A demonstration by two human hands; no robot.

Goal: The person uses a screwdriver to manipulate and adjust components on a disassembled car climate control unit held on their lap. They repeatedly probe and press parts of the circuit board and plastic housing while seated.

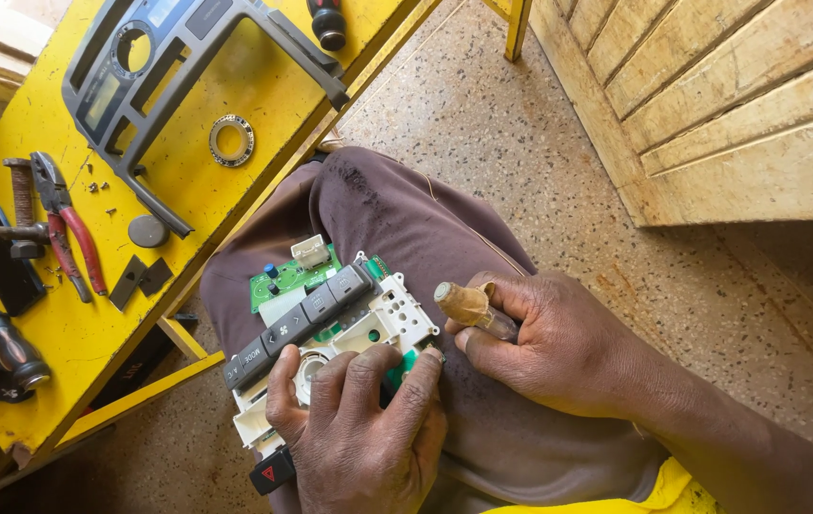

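A yellow surface (187,181) fills the upper left of the frame, over a speckled floor (482,124); red-handled pliers (68,233), a grey dash bezel (187,57) and a metal ring (231,140) are laid on it. At lower centre, a white control panel (330,333) with a green circuit board (287,278) is rested on the lap and gripped by the left hand (359,428). A tape-wrapped tool handle (471,306) is closed in the right hand (544,347), tip hidden at the panel edge. Likely a fastener or clip is being worked; steady pressure and a firm hold are judged needed.

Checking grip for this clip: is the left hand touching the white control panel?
Touching. The head view shows the left hand with fingers curled over the white control panel edge, holding it on the lap.
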